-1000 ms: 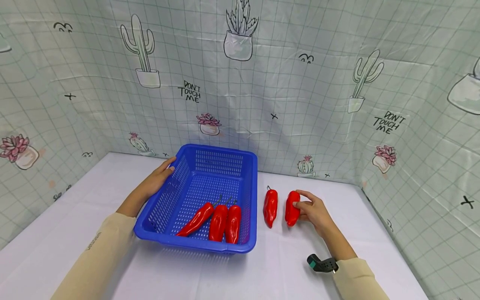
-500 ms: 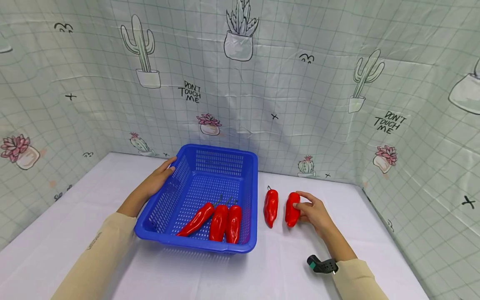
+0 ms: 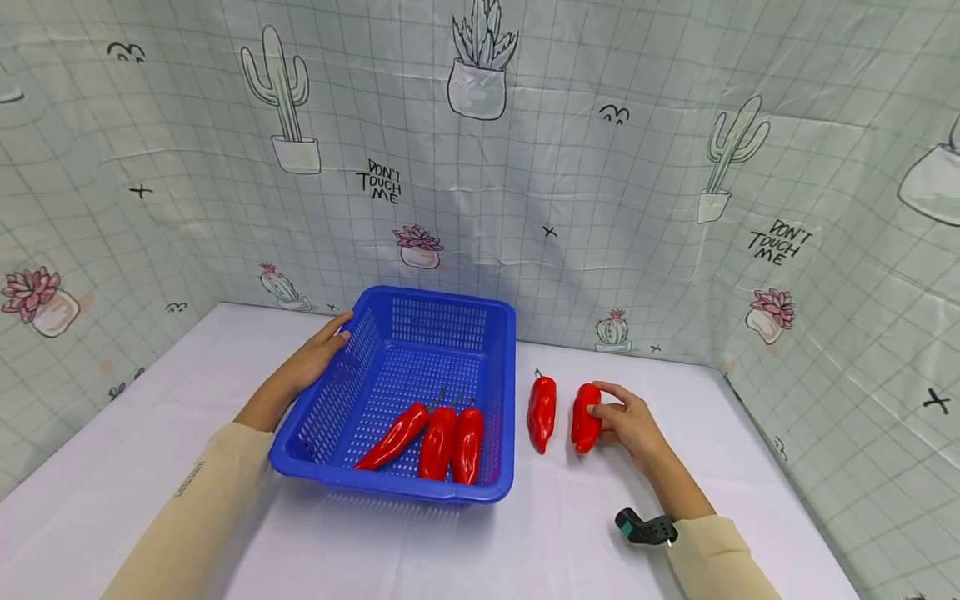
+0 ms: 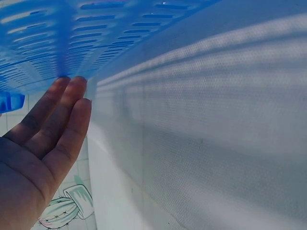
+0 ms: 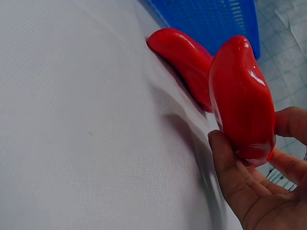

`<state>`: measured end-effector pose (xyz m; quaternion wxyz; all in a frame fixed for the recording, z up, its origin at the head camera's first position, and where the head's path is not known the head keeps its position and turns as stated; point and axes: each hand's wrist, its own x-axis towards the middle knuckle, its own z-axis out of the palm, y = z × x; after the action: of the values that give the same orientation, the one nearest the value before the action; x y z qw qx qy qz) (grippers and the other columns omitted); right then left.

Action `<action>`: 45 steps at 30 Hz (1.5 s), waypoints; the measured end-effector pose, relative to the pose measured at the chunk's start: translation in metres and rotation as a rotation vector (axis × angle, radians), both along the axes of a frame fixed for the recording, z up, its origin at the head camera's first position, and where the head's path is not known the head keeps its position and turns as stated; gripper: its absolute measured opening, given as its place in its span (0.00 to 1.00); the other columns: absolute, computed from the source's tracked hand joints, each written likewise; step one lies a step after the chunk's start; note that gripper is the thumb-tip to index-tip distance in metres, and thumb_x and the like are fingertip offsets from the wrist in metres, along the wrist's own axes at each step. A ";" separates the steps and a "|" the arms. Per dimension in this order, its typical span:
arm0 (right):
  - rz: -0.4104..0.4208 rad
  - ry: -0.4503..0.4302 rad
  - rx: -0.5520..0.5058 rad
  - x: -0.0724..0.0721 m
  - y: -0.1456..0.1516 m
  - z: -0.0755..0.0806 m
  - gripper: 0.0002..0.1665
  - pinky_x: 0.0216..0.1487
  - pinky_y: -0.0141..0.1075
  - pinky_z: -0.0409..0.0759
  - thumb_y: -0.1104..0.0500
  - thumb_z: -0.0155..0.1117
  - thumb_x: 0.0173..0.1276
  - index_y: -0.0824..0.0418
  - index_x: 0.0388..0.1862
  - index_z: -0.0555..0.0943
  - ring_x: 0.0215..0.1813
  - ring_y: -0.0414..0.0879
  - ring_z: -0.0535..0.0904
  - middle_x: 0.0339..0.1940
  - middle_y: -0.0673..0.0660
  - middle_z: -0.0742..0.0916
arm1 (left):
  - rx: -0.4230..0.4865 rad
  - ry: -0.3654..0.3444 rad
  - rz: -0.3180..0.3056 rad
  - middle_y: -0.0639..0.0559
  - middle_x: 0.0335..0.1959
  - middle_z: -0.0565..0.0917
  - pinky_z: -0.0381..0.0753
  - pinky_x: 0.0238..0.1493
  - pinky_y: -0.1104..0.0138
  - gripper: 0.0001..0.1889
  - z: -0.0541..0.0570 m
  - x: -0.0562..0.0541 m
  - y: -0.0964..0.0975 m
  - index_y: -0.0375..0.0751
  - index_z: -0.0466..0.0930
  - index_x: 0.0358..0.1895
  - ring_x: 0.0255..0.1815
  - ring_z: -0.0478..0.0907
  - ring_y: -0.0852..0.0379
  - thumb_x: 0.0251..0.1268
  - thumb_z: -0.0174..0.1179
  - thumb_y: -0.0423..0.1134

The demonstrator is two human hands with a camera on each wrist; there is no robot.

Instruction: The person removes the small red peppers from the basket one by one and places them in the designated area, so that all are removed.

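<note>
My right hand (image 3: 626, 421) pinches a glossy red chili pepper (image 3: 583, 417) between thumb and fingers, right of the basket. In the right wrist view, that pepper (image 5: 242, 98) is close over the white tablecloth, its shadow beside it. A second red chili pepper (image 3: 542, 414) lies between it and the blue basket (image 3: 397, 487). Inside the basket, 3 red chili peppers (image 3: 437, 446) with dark stems lie toward the near right. My left hand (image 3: 317, 360) rests at the basket's left rim; the left wrist view shows straight fingers (image 4: 72, 124) touching its slotted side from outside.
A white cloth (image 3: 555, 533) covers the table. Behind and at both sides hangs a grid-patterned curtain (image 3: 585, 183) printed with cacti, its lower edge meeting the table close behind the basket. A black band (image 3: 647, 529) is on the right wrist.
</note>
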<state>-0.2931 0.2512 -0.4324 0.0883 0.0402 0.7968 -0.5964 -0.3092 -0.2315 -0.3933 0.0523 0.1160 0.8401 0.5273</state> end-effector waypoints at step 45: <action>-0.024 0.078 0.237 -0.001 -0.011 -0.005 0.32 0.34 0.34 0.84 0.61 0.62 0.69 0.63 0.71 0.69 0.29 0.41 0.80 0.53 0.73 0.82 | 0.005 -0.004 0.010 0.27 0.77 0.45 0.61 0.67 0.38 0.30 -0.001 -0.001 0.000 0.38 0.38 0.79 0.69 0.60 0.28 0.83 0.32 0.43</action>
<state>-0.2940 0.2400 -0.4374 0.0445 0.0367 0.8640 -0.5002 -0.3097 -0.2314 -0.3940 0.0511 0.1107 0.8394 0.5297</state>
